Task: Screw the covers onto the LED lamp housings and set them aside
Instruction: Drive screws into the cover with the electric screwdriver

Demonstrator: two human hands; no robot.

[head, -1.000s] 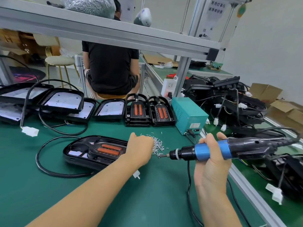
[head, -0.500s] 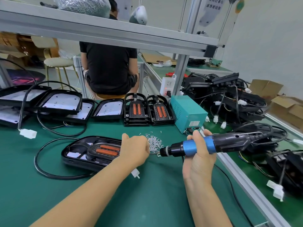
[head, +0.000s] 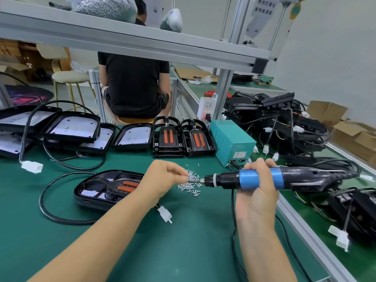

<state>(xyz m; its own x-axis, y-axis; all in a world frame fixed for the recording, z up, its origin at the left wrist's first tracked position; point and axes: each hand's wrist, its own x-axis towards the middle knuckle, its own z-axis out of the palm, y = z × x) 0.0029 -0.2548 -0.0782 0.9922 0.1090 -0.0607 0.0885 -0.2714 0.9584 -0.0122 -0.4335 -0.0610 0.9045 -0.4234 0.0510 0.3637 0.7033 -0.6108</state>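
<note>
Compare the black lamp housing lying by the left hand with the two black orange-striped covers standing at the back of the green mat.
The black lamp housing near the left hand lies alone, lengthwise across the mat; the two black orange-striped covers at the back sit side by side, pointing away. The housing trails a black cable with a white plug; the covers show none. The housing shows a pale board beneath; the covers do not. Both carry two orange strips.

Screw at bit: whether the curled left hand (head: pixel 162 178) pinches a screw at the tip of the blue-and-black electric screwdriver (head: pixel 262 179) is too small to tell.
Black lamp housing with orange-striped cover (head: pixel 105 188): its right end is hidden behind the left wrist.
Black open housings at far left (head: pixel 12 127): cut off by the frame edge.
White hanging sign (head: pixel 263 9): characters blurred.
</note>
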